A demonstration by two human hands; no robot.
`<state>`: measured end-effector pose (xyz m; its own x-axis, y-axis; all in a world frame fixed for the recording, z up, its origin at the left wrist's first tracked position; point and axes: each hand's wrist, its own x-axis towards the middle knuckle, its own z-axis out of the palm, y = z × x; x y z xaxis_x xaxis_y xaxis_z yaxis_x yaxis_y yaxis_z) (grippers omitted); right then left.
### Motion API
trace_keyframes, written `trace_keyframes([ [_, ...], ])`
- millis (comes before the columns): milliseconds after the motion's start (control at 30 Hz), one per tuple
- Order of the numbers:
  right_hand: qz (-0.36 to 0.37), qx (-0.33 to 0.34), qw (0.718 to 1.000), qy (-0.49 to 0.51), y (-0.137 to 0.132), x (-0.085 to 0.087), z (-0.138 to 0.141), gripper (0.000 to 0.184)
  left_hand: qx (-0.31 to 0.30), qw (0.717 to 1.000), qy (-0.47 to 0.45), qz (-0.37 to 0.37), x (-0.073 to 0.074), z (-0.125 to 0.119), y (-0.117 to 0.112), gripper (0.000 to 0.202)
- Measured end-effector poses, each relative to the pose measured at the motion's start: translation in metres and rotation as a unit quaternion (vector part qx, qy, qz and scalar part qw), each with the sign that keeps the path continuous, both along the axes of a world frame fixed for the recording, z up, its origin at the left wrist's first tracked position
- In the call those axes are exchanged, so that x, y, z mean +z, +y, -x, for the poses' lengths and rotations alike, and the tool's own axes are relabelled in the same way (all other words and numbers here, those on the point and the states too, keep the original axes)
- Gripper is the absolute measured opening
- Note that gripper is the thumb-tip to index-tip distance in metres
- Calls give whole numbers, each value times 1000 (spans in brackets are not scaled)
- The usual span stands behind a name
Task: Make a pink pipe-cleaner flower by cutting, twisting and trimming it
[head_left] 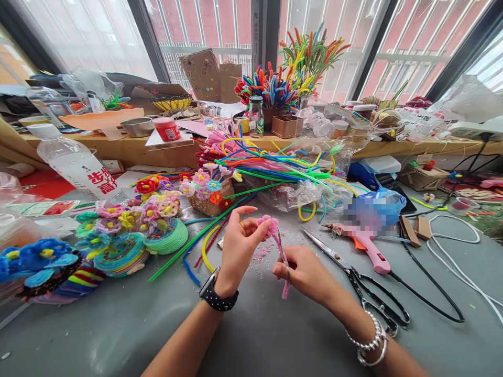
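My left hand [238,246] pinches a small pink pipe-cleaner flower [268,226] by its head, thumb and fingers closed on it, the forefinger raised. A watch with a dotted black strap sits on that wrist. My right hand [304,272] is closed around the flower's pink stem [283,262], which runs down through the fingers and sticks out below. Bracelets ring the right wrist. Both hands hover over the grey tabletop [118,324], near pink fluff crumbs.
Black scissors [353,275] and a pink glue gun [365,246] lie right of my hands, with black and white cables beyond. Loose pipe cleaners [275,167], a basket of flowers [210,196] and coiled yarn pieces [121,251] lie ahead and left. A water bottle [76,165] lies far left.
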<state>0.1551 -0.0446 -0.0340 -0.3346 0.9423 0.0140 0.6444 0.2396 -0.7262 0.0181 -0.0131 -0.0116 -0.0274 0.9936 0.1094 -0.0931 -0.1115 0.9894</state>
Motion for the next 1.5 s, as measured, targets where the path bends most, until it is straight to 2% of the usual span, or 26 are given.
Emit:
trace_keyframes([
  [233,28,5,999,35,1,-3,3,73,19,1000,19,-9,0,-2,-3,40],
  [500,30,-39,995,86,0,-6,8,70,24,999,7,-27,-2,-2,-3,39],
  [733,21,-66,996,60,2,-8,7,59,32,999,4,-37,-2,-3,-3,39],
  [867,-13,-71,997,39,3,-5,4,58,20,999,-5,-31,0,-1,-2,40],
  [1333,-25,-79,995,54,4,-5,1,57,-10,999,-40,-12,4,0,-2,41],
  [1500,-27,-90,994,55,5,-5,2,60,-47,997,-65,19,5,-3,-3,46],
])
